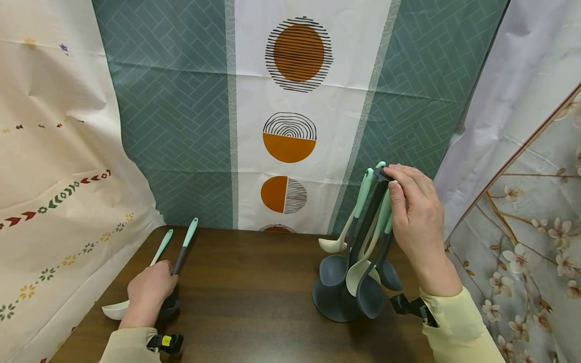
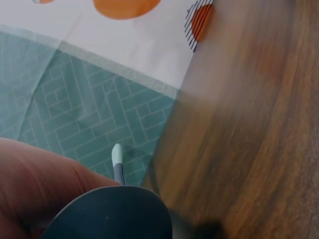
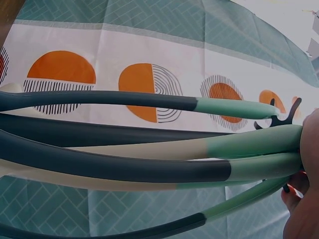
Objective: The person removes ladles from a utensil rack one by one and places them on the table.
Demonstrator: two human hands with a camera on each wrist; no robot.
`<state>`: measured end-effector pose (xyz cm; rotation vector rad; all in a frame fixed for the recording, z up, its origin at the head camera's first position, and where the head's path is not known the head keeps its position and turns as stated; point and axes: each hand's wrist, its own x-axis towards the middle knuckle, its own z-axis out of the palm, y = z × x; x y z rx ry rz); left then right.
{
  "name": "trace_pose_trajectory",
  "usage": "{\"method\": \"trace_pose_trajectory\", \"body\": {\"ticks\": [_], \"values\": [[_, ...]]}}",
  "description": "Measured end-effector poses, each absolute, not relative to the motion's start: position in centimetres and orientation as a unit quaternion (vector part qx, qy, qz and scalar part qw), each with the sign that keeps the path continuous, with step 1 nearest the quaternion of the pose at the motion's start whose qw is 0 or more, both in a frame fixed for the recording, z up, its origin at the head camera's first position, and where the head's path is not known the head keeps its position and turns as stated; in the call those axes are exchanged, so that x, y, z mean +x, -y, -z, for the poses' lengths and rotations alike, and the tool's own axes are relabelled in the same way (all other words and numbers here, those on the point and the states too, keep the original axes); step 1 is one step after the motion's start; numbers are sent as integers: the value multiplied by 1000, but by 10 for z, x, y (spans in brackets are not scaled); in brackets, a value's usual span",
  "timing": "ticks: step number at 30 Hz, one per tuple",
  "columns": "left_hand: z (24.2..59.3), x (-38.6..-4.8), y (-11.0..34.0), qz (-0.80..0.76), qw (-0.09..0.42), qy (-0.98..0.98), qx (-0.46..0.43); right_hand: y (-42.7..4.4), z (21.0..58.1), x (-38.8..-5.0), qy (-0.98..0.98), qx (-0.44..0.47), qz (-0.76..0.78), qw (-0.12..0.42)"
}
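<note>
At the left of the table my left hand (image 1: 152, 287) grips a dark grey ladle (image 1: 190, 234) with a mint handle. Its handle points away from me, and its rounded dark bowl (image 2: 117, 214) fills the bottom of the left wrist view. Beside that hand lies a cream ladle (image 1: 115, 310) with a mint handle, partly covered by the hand. On the right, my right hand (image 1: 417, 217) holds the top of a dark utensil stand (image 1: 333, 302). Cream and grey utensils (image 3: 149, 102) with mint handles hang around the stand; some handle ends are hidden behind the hand.
The brown wooden table (image 1: 245, 297) reaches back to a green and white patterned cloth (image 1: 290, 196). A cream cloth (image 1: 68, 201) borders the left side, and a floral curtain (image 1: 517, 262) hangs at the right.
</note>
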<state>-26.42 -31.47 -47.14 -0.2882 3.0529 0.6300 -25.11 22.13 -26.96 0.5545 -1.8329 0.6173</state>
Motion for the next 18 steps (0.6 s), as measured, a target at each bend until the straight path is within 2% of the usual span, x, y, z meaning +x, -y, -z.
{"method": "trace_pose_trajectory", "body": {"ticks": [18], "values": [[478, -266, 315, -186, 5, -978, -92, -221, 271, -250, 773, 227, -257, 534]]}}
